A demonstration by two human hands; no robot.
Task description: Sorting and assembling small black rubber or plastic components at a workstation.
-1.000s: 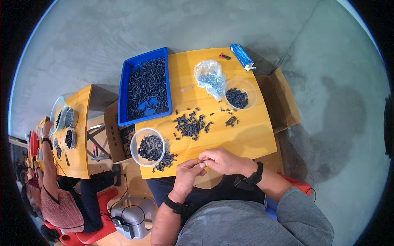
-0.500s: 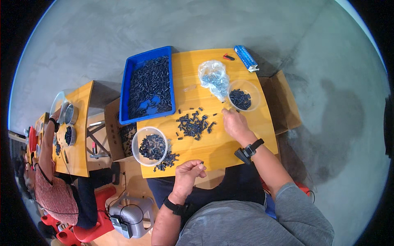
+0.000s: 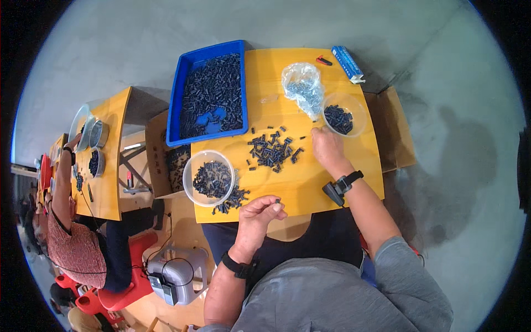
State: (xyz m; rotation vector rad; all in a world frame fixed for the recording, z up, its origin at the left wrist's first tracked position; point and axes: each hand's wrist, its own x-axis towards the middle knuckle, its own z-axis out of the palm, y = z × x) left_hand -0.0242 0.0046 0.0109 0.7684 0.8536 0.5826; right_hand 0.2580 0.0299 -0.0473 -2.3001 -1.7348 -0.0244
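Note:
My left hand (image 3: 258,220) is closed in a pinch near the table's front edge, with a small dark piece (image 3: 277,202) showing at the fingertips. My right hand (image 3: 330,152) is closed too, its fingertips pressed together just below the mouth of a clear plastic bag (image 3: 304,88) of small shiny parts; what it holds, if anything, is hidden. Beside it a clear round tub (image 3: 360,119) contains black pieces. Between my hands and the blue tray lies a loose pile of short black pieces (image 3: 271,150). At the left, a second clear tub (image 3: 189,191) holds smaller dark pieces, some spilled beside it.
A large blue tray (image 3: 172,105) of black pieces stands at the table's left. A red-and-black tool (image 3: 324,61) and a blue box (image 3: 347,65) lie at the far right. Cardboard boxes (image 3: 399,130) flank the yellow table. Another person (image 3: 74,243) works at a table to the left.
The whole view has shifted, so the table appears higher and slightly to the right. Both hands keep nearly the same places over the table, and both stay closed.

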